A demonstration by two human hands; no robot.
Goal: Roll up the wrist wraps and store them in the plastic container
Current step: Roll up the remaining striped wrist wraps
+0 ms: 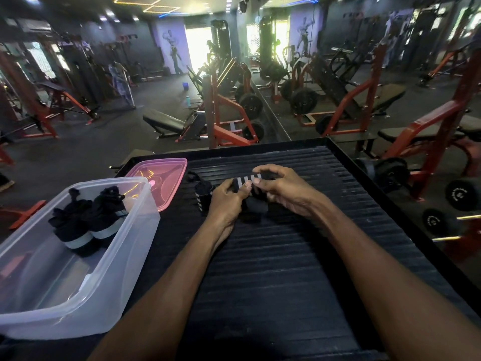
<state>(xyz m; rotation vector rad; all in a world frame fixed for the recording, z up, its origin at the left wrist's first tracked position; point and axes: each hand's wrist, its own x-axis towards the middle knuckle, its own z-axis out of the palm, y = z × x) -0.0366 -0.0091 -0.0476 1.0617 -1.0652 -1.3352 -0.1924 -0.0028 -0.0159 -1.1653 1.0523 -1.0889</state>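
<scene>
Both hands (pixel 229 196) (pixel 283 188) pinch a striped wrap (pixel 248 181) (part-rolled); pink lid (pixel 166 178) beside the container (pixel 125 246).

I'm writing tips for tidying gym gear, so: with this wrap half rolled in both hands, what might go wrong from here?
1. The striped wrist wrap is pinched only at the fingertips of the left hand and right hand; a slip could let the roll loosen.
2. The rolled wrap standing beside the left hand could get knocked over.
3. The plastic container sits at the table's left edge, so a nudge might tip it.
</scene>
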